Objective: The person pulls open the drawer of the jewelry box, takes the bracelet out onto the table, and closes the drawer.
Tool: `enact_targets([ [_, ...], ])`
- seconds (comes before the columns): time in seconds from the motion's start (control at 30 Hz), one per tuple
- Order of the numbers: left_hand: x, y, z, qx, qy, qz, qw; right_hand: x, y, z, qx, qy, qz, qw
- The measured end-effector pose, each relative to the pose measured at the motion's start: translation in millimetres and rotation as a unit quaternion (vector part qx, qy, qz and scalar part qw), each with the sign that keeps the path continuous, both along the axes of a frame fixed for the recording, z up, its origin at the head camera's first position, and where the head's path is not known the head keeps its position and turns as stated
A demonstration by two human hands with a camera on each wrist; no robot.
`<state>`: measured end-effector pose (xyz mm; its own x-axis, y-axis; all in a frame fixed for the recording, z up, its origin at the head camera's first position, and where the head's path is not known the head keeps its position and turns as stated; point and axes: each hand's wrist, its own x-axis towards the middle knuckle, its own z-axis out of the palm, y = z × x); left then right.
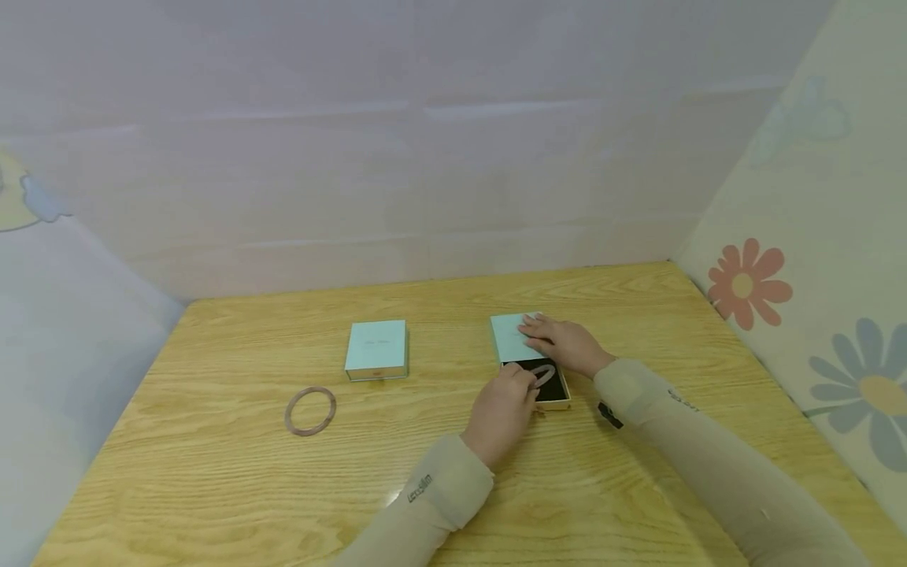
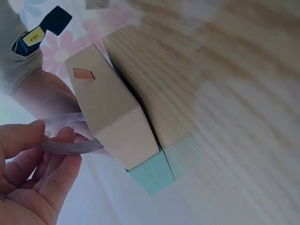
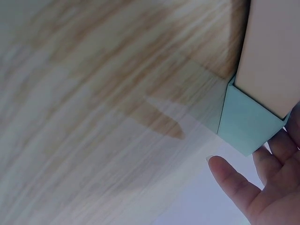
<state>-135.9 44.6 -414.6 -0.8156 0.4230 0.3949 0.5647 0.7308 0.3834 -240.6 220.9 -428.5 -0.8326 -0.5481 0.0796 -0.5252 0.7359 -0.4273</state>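
My left hand [image 1: 501, 413] pinches a pale translucent bangle [image 1: 545, 375] between thumb and fingers. The bangle is tilted over the black-lined drawer [image 1: 558, 390] of a mint-green box. That drawer is pulled partway out of its sleeve [image 1: 507, 337], toward the near side. My right hand [image 1: 569, 345] rests on the sleeve's top at its right, fingers spread. In the left wrist view the bangle [image 2: 70, 148] overlaps the drawer's cream outer wall [image 2: 108, 89], which carries a small tab. The right wrist view shows my right thumb [image 3: 232, 180] held out from the sleeve.
A second mint-green box [image 1: 377, 346], its drawer pushed in, stands left of the first. Another pinkish bangle [image 1: 310, 411] lies flat on the wooden table [image 1: 234, 488] in front of it. Pale walls border the table's back and sides; the right one has flower prints [image 1: 749, 283].
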Motion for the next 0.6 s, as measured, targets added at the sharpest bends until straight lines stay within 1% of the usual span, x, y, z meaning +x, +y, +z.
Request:
enact_targets([
  [0.1, 2.4, -2, 3.0, 0.043, -0.057, 0.009, 0.9974, 0.0, 0, 0.7, 0.001, -0.005, -0.002, 1.0],
  [0.17, 3.5, -3, 4.0, 0.078, -0.095, 0.017, 0.9922, 0.3, 0, 1.3, 0.004, -0.005, 0.0, 1.0],
  [0.23, 4.3, -5, 4.2, 0.114, -0.123, 0.025, 0.9855, 0.3, 0, 1.6, 0.005, -0.006, -0.001, 1.0],
  [0.3, 4.5, -6, 3.8, 0.149, -0.14, 0.031, 0.9783, 0.4, 0, 2.0, 0.008, -0.005, 0.0, 1.0],
  [0.4, 3.9, -8, 1.7, 0.196, -0.152, 0.035, 0.9681, 0.4, 0, 2.0, 0.01, -0.004, -0.001, 1.0],
  [0.57, 1.5, -10, -2.7, 0.249, -0.169, 0.044, 0.9527, 1.0, 0, 1.4, 0.009, -0.002, -0.003, 1.0],
  [0.6, 1.2, -11, -3.3, 0.261, -0.176, 0.047, 0.9481, 1.1, -1, 1.3, 0.009, -0.001, -0.002, 1.0],
])
